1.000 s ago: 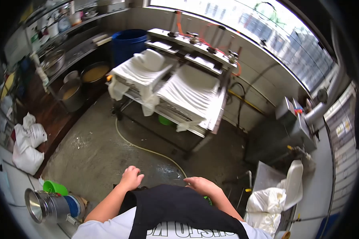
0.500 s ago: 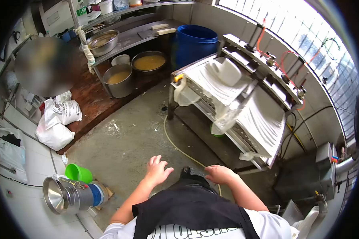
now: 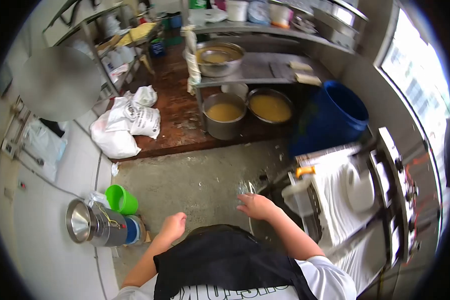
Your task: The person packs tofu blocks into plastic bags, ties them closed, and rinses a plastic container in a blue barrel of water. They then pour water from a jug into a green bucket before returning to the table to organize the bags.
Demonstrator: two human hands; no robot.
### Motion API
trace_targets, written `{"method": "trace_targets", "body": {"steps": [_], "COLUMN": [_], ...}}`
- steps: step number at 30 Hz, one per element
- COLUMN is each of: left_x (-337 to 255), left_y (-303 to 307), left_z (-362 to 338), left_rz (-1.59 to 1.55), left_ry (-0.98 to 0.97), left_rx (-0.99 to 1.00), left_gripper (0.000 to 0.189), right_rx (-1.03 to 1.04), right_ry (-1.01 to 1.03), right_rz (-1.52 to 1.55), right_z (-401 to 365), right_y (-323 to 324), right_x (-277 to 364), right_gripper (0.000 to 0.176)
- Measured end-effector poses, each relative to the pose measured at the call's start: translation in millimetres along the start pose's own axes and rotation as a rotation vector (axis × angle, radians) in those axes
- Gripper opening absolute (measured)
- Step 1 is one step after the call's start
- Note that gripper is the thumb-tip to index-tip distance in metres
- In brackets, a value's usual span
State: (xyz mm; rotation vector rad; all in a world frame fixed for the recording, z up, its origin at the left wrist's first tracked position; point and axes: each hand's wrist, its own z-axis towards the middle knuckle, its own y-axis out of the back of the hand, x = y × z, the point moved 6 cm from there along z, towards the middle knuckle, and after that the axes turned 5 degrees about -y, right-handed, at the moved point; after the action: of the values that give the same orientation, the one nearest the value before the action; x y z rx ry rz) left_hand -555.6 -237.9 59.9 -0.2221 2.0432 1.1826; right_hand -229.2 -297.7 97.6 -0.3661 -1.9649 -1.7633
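Note:
My left hand (image 3: 174, 226) hangs over the wet floor in front of the black apron (image 3: 220, 260), its fingers curled in and nothing visible in them. Farther right, my right hand (image 3: 255, 206) is held out with the fingers loosely stretched and holds nothing. Neither hand touches anything. To the right of my right hand stands a metal press table (image 3: 310, 220) draped with white cloth (image 3: 335, 200), and a white plastic jug (image 3: 361, 187) lies on it. Left of my left hand is a steel grinder-like machine (image 3: 102, 226) with a funnel top.
A green bucket (image 3: 127, 202) stands beside the machine. White sacks (image 3: 130, 120) lie on the raised brown floor (image 3: 177, 127). Ahead are a pot (image 3: 225, 125) and a wide basin (image 3: 270, 106) of yellowish liquid, under a metal shelf (image 3: 260, 67). A blue barrel (image 3: 330, 120) stands right.
My view has turned left, so the shelf, barrel and press table appear farther right. My left hand's spread fingers have curled in; my right hand's fingers have stretched out.

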Motion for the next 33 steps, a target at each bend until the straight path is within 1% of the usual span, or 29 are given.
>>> {"method": "trace_targets", "body": {"steps": [1,2,3,5,6,8,9,11,12,14,15,17,19,20,21,22,23,24,25,26,27,28,29,30,31,32,33], "left_x": [-8.0,-12.8,-9.4,-0.5,19.3,76.3,89.8,102.5,111.0,123.7,124.6,123.4,112.0,109.3,110.1,102.6,96.7,103.7,111.5,118.4,122.1,134.1,148.7,155.6,161.0,166.9,175.5], "left_y": [15.8,28.4,33.5,39.6,38.1,23.6,31.6,42.2,48.7,72.3,80.6,106.5,132.2,142.5,149.6,163.0,174.6,177.8,180.2,182.6,185.5,183.2,179.6,184.4,187.7,191.7,195.4], "left_z": [-0.1,1.6,6.5,14.1,23.7,52.4,59.1,76.0,83.7,101.8,113.3,121.3,130.8,134.5,137.1,138.6,138.1,138.4,136.8,136.5,136.7,140.9,145.2,151.1,159.1,168.2,178.2], "left_rz": [0.233,0.470,0.447,0.601,0.580,0.213,0.205,0.084,0.083,-0.021,-0.018,0.024,-0.013,-0.059,-0.059,0.028,0.117,0.118,0.077,0.033,0.026,-0.019,-0.065,-0.068,-0.107,-0.141,-0.132], "left_ry": [-0.038,-0.063,-0.029,0.041,0.073,0.089,0.098,-0.066,-0.080,-0.069,-0.087,0.009,0.022,0.047,0.050,-0.110,-0.270,-0.262,-0.266,-0.271,-0.262,-0.085,0.091,0.101,0.084,0.066,0.074], "left_rx": [-0.098,-0.192,-0.231,-0.333,-0.362,-0.227,-0.243,-0.199,-0.192,-0.298,-0.285,-0.343,-0.335,-0.337,-0.332,-0.405,-0.477,-0.477,-0.535,-0.595,-0.602,-0.465,-0.329,-0.348,-0.353,-0.358,-0.384], "left_gripper": [0.030,0.032,0.032,0.033,0.033,0.034,0.034,0.031,0.031,0.027,0.027,0.022,0.022,0.022,0.022,0.023,0.025,0.025,0.027,0.029,0.029,0.029,0.029,0.029,0.029,0.028,0.028], "right_rx": [0.059,0.083,0.107,0.147,0.167,0.398,0.403,0.652,0.645,0.705,0.694,0.719,0.540,0.541,0.380,0.218,0.222,0.216,0.211,0.217,0.283,0.347,0.466,0.557,0.696,1.062,1.189], "right_ry": [-0.017,0.028,0.022,0.053,0.089,0.008,0.025,0.044,0.030,0.056,0.037,-0.031,0.022,0.016,0.037,0.061,0.064,-0.014,-0.090,-0.085,-0.176,-0.263,-0.252,-0.294,-0.122,-0.289,-0.343], "right_rz": [-0.033,-0.059,-0.053,-0.037,-0.059,-0.190,-0.202,-0.260,-0.261,-0.146,-0.141,-0.273,-0.288,-0.283,-0.164,-0.044,-0.040,0.035,0.106,0.102,0.051,-0.002,-0.142,-0.214,-0.398,-0.514,-0.560], "right_z": [24.6,46.6,66.6,104.2,118.5,142.3,152.6,159.9,171.8,193.3,209.9,246.8,286.2,299.5,318.4,334.6,345.6,357.0,369.7,378.5,380.2,381.1,376.7,355.5,327.7,291.1,265.0], "right_y": [12.4,21.5,26.7,18.8,5.3,-29.7,-37.0,-56.5,-57.5,-54.8,-47.1,-20.5,-20.4,-19.1,-9.4,-0.8,-3.6,-5.9,-7.5,-15.3,-33.7,-57.2,-95.1,-106.9,-117.2,-147.9,-148.0], "right_x": [2.9,5.8,5.2,-7.6,-17.8,-39.2,-38.6,-35.8,-36.1,-18.8,-10.8,15.0,11.4,15.2,25.2,33.7,37.8,37.3,35.6,25.2,-6.5,-50.4,-117.4,-161.5,-195.8,-265.6,-292.7], "right_gripper": [0.047,0.047,0.047,0.050,0.050,0.051,0.051,0.046,0.046,0.045,0.045,0.043,0.043,0.043,0.042,0.042,0.042,0.044,0.049,0.049,0.054,0.060,0.067,0.066,0.057,0.040,0.040]}}
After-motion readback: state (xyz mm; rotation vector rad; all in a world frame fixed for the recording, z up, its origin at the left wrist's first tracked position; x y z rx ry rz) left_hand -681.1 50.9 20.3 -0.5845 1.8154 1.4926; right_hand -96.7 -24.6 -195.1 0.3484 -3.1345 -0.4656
